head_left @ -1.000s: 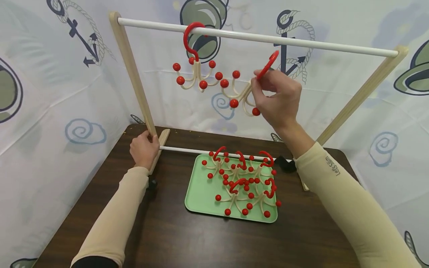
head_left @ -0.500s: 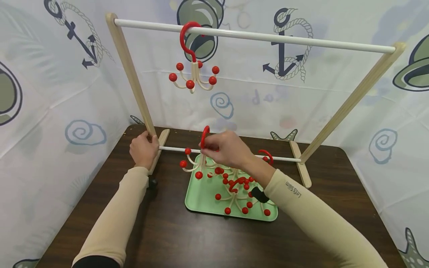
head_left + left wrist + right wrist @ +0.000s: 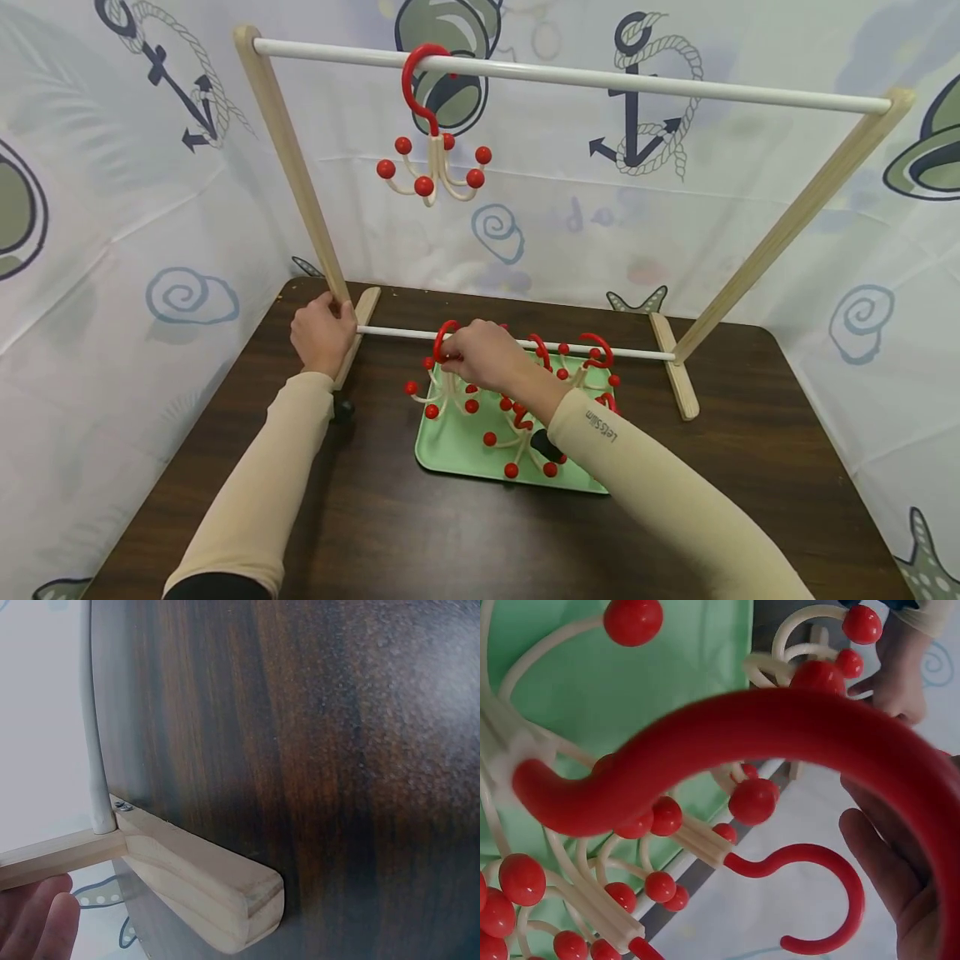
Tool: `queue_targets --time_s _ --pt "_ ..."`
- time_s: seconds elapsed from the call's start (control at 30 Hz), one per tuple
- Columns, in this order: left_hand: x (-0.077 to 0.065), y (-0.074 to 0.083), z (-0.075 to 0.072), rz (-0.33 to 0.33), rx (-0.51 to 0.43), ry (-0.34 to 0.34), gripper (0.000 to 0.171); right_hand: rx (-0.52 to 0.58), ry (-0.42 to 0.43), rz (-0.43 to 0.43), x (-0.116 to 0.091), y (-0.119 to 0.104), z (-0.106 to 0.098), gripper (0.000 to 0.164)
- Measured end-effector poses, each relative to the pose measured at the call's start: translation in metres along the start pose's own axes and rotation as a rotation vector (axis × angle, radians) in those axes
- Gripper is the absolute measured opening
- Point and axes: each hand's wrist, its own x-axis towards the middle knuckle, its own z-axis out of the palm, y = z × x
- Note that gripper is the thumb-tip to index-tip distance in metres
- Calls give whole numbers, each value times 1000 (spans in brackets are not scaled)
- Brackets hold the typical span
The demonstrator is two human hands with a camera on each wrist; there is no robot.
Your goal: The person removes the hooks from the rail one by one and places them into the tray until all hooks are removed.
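Observation:
My right hand (image 3: pixel 483 354) pinches the red hook of a multi-arm hanger (image 3: pixel 438 343) low over the back left of the green tray (image 3: pixel 442 454). Cream arms tipped with red balls spread below its hook; whether they touch the tray I cannot tell. My left hand (image 3: pixel 322 336) grips the foot of the wooden post (image 3: pixel 303 187) at the rack's left; its fingers (image 3: pixel 52 930) show against the wood in the left wrist view. Another such hanger (image 3: pixel 435 162) hangs from the white top bar (image 3: pixel 570 77). Several more lie on the tray, partly hidden by my right arm.
The rack's right post (image 3: pixel 795 212) leans outward from its wooden foot (image 3: pixel 675 371). A white lower bar (image 3: pixel 397 332) runs just behind the tray. Dark wooden tabletop (image 3: pixel 360 517) surrounds it, and a printed cloth (image 3: pixel 570 242) stands behind.
The right hand has carried its hanger from near the top bar down and left to the tray's back left. The left hand stays at the post, and the hung hanger has stopped turning.

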Motion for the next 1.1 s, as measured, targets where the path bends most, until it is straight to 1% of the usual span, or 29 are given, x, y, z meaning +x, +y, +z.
queue_targets --time_s 0.1,0.2,0.3,0.37,0.53,0.67,0.77,0.87,0.93,1.1 --pt "0 -1 1 1 -7 7 25 -63 2 -1 1 1 5 7" --pt "0 -1 2 2 -10 1 25 -148 -2 5 2 2 10 6" --pt "0 -1 3 1 -10 -7 25 -235 -31 21 2 3 15 8" --pt "0 -2 2 -2 -10 -12 25 -292 -43 14 3 3 18 8" --pt "-1 1 -1 -19 -9 -29 27 -410 -35 4 3 2 25 10" --pt "-3 1 0 -20 -5 -26 26 -397 -70 61 3 2 25 11" --pt "-3 1 2 -12 -7 -19 25 -335 -122 127 1 2 23 11" --pt "-2 0 2 -8 -7 -23 26 -283 -170 169 -3 3 20 10" --pt "-1 0 2 -10 -7 -23 27 -253 -181 176 -5 4 17 12" --pt "0 0 1 -10 -2 -21 27 -164 -164 154 -13 6 5 13"
